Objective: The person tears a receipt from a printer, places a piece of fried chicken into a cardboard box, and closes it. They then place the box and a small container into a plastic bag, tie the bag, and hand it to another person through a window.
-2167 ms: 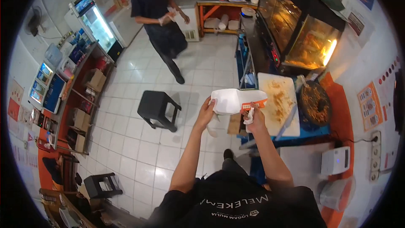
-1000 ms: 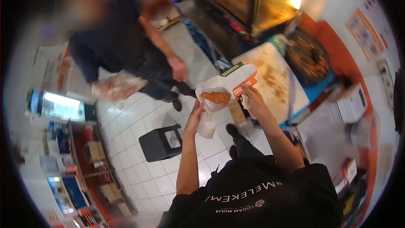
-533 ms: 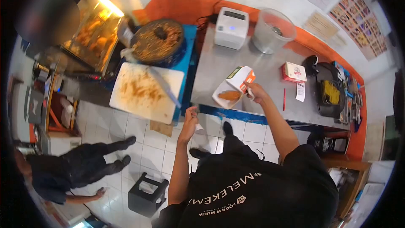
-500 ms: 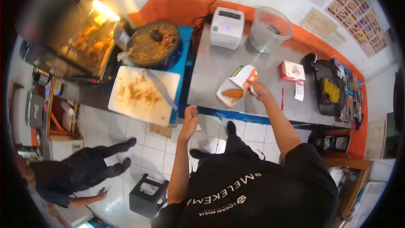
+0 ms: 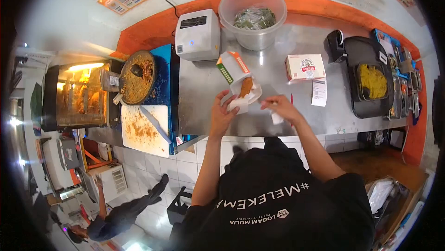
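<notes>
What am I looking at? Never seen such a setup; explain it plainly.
No machine here: these are a person's two bare hands, filmed by one camera worn on the head, looking down through a wide, curved lens. On the steel counter lie an open paper box with a fried piece inside, a white printer, a plastic tub, a small carton and a receipt. The left hand touches the box's near edge; the right hand pinches a white scrap beside it.
</notes>
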A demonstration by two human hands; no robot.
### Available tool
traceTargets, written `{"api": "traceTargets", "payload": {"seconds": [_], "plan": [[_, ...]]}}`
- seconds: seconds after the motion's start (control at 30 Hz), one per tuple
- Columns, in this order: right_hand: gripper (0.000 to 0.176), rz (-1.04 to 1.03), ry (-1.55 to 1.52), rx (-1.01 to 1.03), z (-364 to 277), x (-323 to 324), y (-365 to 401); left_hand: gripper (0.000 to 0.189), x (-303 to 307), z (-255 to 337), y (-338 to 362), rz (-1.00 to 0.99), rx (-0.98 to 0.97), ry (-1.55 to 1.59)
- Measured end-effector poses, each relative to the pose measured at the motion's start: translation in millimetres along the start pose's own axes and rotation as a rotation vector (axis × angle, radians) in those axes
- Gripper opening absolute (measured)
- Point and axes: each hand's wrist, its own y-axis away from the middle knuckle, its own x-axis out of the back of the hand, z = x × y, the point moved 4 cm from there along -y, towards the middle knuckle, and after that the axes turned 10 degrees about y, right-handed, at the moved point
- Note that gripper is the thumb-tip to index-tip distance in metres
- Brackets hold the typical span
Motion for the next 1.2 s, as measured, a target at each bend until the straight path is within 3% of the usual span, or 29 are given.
{"api": "traceTargets", "payload": {"seconds": [0.17, 0.23, 0.33, 0.43, 0.57, 0.67, 0.77, 0.83, 0.87, 0.97, 1.07, 1.2], "plan": [[0.028, -0.003, -0.223, -0.093, 7.9, -15.1, 20.1, 0.066, -30.4, -45.5, -14.7, -0.111, 0.081, -0.094], [0.028, 0.140, -0.096, -0.037, 26.9, 2.0, 14.5, 0.061, -30.6, -56.2, -22.3, -0.097, 0.072, -0.222], [0.026, 0.393, 0.129, 0.013, 55.6, 28.5, -3.3, 0.048, -14.2, -28.1, -44.5, 0.033, -0.201, -0.785], [0.024, 0.649, 0.413, 0.048, 61.9, 51.7, -14.8, 0.045, 18.4, -17.1, -60.1, 0.182, -0.284, -0.917], [0.031, 0.606, 0.319, -0.050, 32.4, 51.9, -10.7, 0.042, 33.8, -4.0, -64.7, 0.299, -0.237, -0.849], [0.036, 0.515, 0.498, -0.229, 9.5, 44.7, -19.1, 0.041, 60.1, -23.3, -85.5, 0.391, -0.175, -0.849], [0.040, 0.533, 0.583, -0.163, -17.7, 47.5, -53.2, 0.046, 61.0, -33.3, -111.3, 0.330, 0.059, -1.042], [0.045, 0.755, 0.764, 0.156, -33.6, 54.2, -83.7, 0.051, 45.7, -22.9, -128.8, 0.213, 0.314, -1.207], [0.049, 0.861, 0.845, 0.321, -39.8, 51.8, -92.4, 0.049, 49.5, -29.0, -133.5, 0.195, 0.282, -1.249], [0.061, 0.853, 1.207, 0.371, -72.9, 43.3, -111.5, 0.045, 57.2, -37.6, -145.5, 0.144, 0.203, -1.291], [0.059, 0.255, 0.733, 0.005, -55.7, 5.1, -134.3, 0.037, 50.0, -28.1, -140.5, 0.099, 0.184, -1.175], [0.051, 0.058, 0.611, -0.246, -39.4, -18.6, -149.5, 0.029, 35.8, -16.9, -126.9, 0.086, 0.128, -1.025]]}}
